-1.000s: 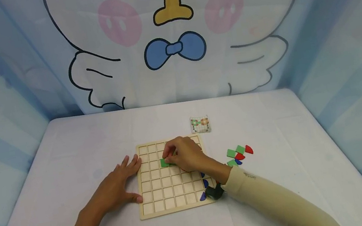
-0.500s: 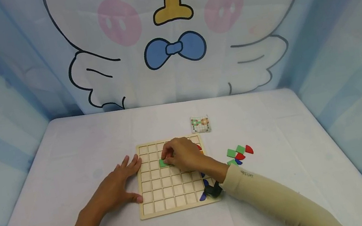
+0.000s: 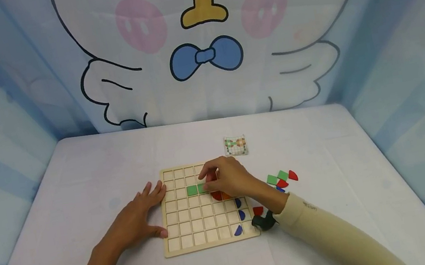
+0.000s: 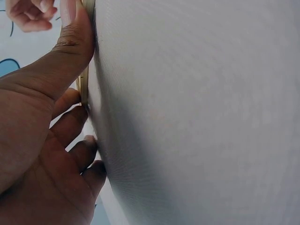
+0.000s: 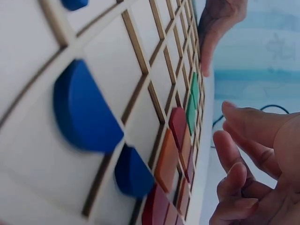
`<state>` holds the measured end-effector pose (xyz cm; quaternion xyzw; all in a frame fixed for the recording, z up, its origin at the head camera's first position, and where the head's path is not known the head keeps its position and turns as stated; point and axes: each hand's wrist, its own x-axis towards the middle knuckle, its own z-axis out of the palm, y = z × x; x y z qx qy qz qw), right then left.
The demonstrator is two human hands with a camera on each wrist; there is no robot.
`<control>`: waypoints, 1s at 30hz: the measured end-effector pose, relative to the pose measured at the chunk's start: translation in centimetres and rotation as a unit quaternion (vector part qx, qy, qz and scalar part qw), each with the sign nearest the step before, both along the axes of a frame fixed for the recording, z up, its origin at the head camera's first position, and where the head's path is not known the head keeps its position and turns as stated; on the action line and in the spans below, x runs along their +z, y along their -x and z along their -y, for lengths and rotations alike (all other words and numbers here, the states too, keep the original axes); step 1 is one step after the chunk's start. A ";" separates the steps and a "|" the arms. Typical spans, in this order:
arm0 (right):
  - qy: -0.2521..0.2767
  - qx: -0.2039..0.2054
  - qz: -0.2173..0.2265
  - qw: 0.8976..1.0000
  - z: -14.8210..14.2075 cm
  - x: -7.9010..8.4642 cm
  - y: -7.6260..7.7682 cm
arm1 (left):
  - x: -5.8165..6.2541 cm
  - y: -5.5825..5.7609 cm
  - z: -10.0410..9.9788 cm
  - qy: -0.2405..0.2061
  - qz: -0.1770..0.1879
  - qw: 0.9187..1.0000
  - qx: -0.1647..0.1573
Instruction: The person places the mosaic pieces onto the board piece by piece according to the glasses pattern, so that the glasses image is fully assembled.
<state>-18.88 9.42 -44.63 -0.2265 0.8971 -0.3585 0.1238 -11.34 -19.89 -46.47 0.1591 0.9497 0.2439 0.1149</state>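
On a white-covered table (image 3: 78,187), one wooden grid board (image 3: 191,226) is carrying two green squares (image 3: 192,191) side by side and three blue pieces (image 3: 242,215) along its right side; red and orange pieces (image 3: 216,196) are lying there too, partly hidden and hard to count. One red piece (image 3: 258,210) is sitting at the board's right edge. Farther right, two loose green squares (image 3: 282,175), two red wedges (image 3: 293,175) and one blue wedge (image 3: 280,189) are showing. One small pattern card (image 3: 235,146) is lying just behind the board. The person's left hand (image 3: 140,217) is reaching in from the near left, fingers spread, thumb and fingertips touching the board's edge. The right hand (image 3: 227,177) is hovering over the board, fingers loosely bent, thumb and forefinger narrowly parted.
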 end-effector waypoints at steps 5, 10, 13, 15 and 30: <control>-0.005 -0.028 0.003 1.000 -1.8 0.8 -0.4 | 0.0 0.0 0.0 -0.007 -0.003 1.000 -0.002; -0.024 -0.056 0.001 0.998 -3.9 1.4 -0.7 | 0.1 0.0 0.0 -0.005 -0.001 1.000 0.000; -0.026 -0.068 -0.004 0.997 -5.2 1.5 -0.9 | 0.1 0.0 -0.1 -0.005 -0.001 1.000 0.000; -0.027 -0.071 -0.009 0.997 -6.0 1.6 -1.1 | 0.1 0.0 -0.1 -0.006 -0.003 1.000 0.000; -0.048 -0.100 0.010 0.994 -10.7 0.8 -3.2 | 0.2 -0.2 -0.2 -0.002 -0.001 1.000 0.005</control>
